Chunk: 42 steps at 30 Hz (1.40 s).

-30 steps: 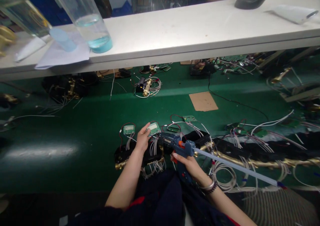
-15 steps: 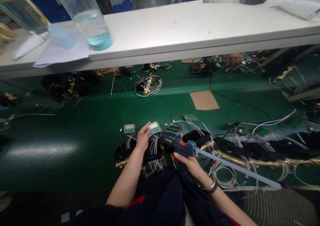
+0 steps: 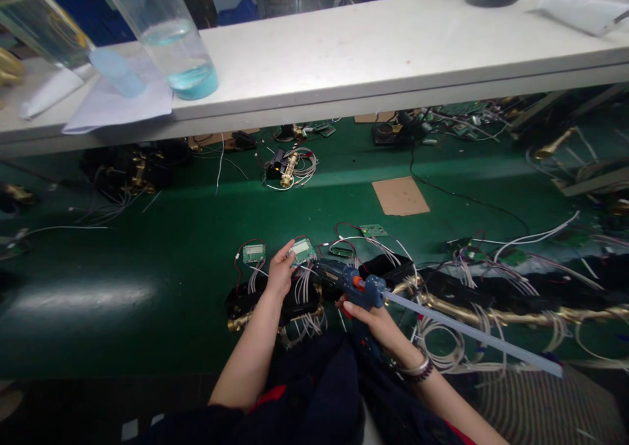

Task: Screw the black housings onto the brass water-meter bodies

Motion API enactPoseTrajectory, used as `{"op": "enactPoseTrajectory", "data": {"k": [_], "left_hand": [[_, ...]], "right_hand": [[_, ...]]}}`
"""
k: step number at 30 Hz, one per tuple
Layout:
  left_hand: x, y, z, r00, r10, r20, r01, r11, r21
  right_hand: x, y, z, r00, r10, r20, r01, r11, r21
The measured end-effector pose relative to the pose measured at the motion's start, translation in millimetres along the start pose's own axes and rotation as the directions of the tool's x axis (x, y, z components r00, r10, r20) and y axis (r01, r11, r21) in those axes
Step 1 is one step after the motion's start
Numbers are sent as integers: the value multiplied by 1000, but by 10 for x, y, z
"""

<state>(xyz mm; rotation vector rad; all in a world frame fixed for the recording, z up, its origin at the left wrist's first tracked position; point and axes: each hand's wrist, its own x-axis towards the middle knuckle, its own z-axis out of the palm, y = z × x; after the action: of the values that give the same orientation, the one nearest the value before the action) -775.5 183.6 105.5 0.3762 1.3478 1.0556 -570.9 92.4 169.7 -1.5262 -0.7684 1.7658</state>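
Blue hot-glue gun [image 3: 354, 289] gripped in our right hand [image 3: 376, 320], nozzle at small green circuit board [image 3: 303, 250] pinched by left hand [image 3: 280, 276] on green counter [image 3: 162, 248]; gluing midway, neighbouring wired boards [image 3: 254, 253] untouched.

You see a dim scene: overhead light brightens the white shelf [image 3: 373, 52], glare streaks the green tabletop [image 3: 78, 297], and the edges bend and blur.

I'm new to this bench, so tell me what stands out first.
At bottom centre, the right hand grips a blue glue gun with a long glue stick trailing right. Its tip meets a small green circuit board held by the left hand. On the white shelf above, upper left, stands a clear cup of bluish liquid.
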Motion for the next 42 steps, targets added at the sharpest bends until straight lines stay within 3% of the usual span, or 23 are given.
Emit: {"op": "enactPoseTrajectory", "data": {"k": [7,31,38,42], "left_hand": [[-1,8,-2,1000,-5,3,5,1000,-11],[9,6,-10,1000,11,11,-12,999,38],[46,-33,-58,999,52,15,-54,986,160],[244,-62,-70,996,92,2,-87,942,325]], "right_hand": [[8,-23,-14,998,-21,-59,22,1000,11],[5,-20,-6,997,-21,-70,20,999,-25],[51,35,-39,997,-17,-75,17,1000,0],[77,56,-83,995,-17,-101,21,999,46]]}}
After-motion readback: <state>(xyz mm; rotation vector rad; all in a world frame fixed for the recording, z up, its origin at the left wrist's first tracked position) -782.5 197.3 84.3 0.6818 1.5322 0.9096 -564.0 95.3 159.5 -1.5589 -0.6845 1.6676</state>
